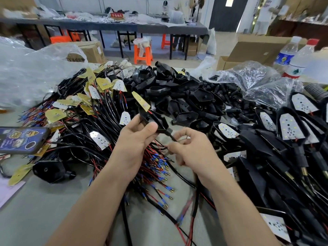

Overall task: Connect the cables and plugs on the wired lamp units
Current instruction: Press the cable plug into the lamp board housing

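Left hand (136, 139): housing (156, 121), right hand (192, 151): cable (173, 138), piles (85, 114) crowding

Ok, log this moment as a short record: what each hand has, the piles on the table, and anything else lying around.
left hand: grips a black housing, with a yellow board poking out above it
right hand: pinches the black cable just below the housing's stem
left pile: wired boards with red and black leads
middle pile: empty housings
right pile: fitted units, white boards seated in housings
other: phone at left edge; water bottles far right
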`<state>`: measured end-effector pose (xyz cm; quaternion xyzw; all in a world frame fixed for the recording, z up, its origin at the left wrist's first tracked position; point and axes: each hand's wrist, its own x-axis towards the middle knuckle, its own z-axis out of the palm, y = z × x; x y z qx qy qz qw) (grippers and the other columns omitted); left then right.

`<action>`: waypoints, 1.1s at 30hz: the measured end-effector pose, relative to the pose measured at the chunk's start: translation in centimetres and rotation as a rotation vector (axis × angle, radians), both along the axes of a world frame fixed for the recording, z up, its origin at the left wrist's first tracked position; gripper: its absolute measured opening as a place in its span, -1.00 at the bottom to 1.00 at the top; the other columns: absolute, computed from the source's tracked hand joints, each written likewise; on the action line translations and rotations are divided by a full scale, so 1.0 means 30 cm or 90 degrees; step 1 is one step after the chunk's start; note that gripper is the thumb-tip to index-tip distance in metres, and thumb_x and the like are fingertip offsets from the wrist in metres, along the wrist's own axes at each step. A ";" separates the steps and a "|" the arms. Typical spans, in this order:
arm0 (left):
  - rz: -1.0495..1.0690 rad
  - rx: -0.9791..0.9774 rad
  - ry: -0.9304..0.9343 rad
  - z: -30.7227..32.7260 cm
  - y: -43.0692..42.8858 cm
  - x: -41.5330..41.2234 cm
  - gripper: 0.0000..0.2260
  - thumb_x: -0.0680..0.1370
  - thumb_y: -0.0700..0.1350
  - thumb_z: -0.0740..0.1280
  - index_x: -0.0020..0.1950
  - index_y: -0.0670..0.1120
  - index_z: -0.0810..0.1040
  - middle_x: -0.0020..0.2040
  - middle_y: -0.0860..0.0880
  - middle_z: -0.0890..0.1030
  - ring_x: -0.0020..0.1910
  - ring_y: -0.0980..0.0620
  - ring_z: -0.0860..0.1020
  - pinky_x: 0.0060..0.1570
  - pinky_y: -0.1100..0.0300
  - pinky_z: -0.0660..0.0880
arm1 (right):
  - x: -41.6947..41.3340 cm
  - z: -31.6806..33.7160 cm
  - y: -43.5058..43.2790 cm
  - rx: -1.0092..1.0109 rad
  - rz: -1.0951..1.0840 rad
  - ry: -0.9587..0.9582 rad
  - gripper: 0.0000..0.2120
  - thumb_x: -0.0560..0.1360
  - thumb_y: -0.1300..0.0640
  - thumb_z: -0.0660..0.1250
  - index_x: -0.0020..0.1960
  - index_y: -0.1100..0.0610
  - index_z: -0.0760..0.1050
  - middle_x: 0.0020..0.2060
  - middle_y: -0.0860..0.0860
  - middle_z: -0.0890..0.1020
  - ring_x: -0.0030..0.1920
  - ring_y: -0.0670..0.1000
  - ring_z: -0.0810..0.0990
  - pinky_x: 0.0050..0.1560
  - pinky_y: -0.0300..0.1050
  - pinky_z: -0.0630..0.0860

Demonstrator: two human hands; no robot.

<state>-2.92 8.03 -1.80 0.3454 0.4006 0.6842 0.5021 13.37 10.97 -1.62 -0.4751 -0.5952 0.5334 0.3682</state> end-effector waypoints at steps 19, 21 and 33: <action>-0.068 0.002 -0.096 0.011 0.004 -0.033 -0.65 0.61 -0.01 0.32 0.33 -0.13 0.56 0.27 -0.11 0.68 0.29 -0.03 0.64 0.19 0.16 0.61 | 0.011 0.025 0.003 0.083 0.055 0.183 -0.72 0.59 0.35 0.34 -0.21 0.14 0.69 -0.47 0.09 0.56 -0.50 -0.04 0.36 -0.49 -0.26 0.27; -0.089 -0.003 -0.122 0.013 0.001 -0.042 -0.62 0.60 0.04 0.28 0.33 -0.14 0.56 0.27 -0.10 0.69 0.31 -0.01 0.63 0.18 0.17 0.61 | 0.012 0.028 0.001 0.088 0.087 0.187 -0.72 0.60 0.35 0.34 -0.19 0.12 0.71 -0.45 0.09 0.57 -0.48 -0.03 0.37 -0.47 -0.26 0.27; 0.059 0.042 -0.225 0.049 -0.015 -0.082 -0.73 0.53 -0.08 0.36 0.18 -0.16 0.61 0.02 -0.09 0.72 -0.05 -0.03 0.72 -0.08 0.23 0.63 | 0.043 0.029 0.018 0.133 0.089 0.033 -0.84 0.44 0.08 0.39 -0.20 0.14 0.69 -0.49 0.08 0.55 -0.44 0.00 0.38 -0.40 -0.18 0.31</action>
